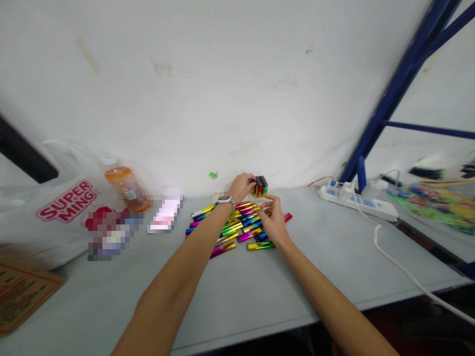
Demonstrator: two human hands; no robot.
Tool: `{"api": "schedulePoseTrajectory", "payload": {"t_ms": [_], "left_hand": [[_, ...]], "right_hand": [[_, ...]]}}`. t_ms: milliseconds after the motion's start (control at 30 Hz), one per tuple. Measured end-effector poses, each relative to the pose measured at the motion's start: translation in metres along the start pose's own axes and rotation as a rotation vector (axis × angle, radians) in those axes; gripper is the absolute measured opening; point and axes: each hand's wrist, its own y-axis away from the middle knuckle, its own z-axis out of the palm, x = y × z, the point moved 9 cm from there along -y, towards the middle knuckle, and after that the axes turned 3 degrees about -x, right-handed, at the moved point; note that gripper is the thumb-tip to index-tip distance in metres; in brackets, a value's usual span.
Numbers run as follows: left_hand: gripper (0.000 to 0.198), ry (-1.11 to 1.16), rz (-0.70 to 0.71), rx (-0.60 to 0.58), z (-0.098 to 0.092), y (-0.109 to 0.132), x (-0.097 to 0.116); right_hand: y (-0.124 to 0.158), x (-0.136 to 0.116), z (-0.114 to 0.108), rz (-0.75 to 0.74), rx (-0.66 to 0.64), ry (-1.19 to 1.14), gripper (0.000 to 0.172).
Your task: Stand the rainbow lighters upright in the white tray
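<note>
Here, left grip (251, 182) and right grip (264, 203) half-curl by lighters (230, 228), holds unclear, tabletop (256, 296) stretching to front edge (260, 334).

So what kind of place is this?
Probably a workroom: shiny coloured sticks lie on a long grey table, a white power strip sits near the wall, and a blue metal frame stands on the right.

On the table (252, 296), lighters (232, 229) lie right of the bottle (128, 185) and left of the power strip (358, 201).
</note>
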Motion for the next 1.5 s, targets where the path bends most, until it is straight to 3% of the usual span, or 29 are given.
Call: {"api": "schedulePoseTrajectory", "payload": {"t_ms": [233, 400, 567, 733, 867, 1100, 1367, 1500], "left_hand": [[0.023, -0.052, 0.019, -0.049, -0.001, 0.006, 0.008], [0.032, -0.214, 0.120, -0.081, 0.000, 0.019, 0.021], [0.037, -0.342, 0.125, -0.113, -0.002, 0.027, 0.023], [0.049, -0.419, 0.148, -0.115, -0.009, 0.040, 0.028], [0.037, -0.493, 0.183, -0.114, -0.022, 0.070, 0.042], [0.023, -0.467, 0.188, -0.119, -0.034, 0.133, 0.054], [0.018, -0.378, 0.204, -0.169, -0.018, 0.146, 0.041], [0.021, -0.388, 0.206, -0.200, -0.015, 0.148, 0.038]], "right_hand": [[0.000, -0.001, 0.000, 0.004, 0.002, -0.006, 0.046], [-0.002, 0.000, -0.001, 0.000, 0.002, -0.013, 0.044], [0.000, -0.003, -0.001, -0.023, 0.003, 0.014, 0.039], [0.000, -0.010, 0.001, -0.112, -0.039, 0.174, 0.024], [-0.007, -0.017, 0.013, -0.200, -0.200, 0.516, 0.017], [-0.032, -0.025, 0.043, -0.312, -0.556, 0.950, 0.026], [-0.053, -0.016, 0.068, -0.288, -0.826, 1.183, 0.025], [-0.061, -0.006, 0.069, -0.156, -0.931, 1.234, 0.028]]}}
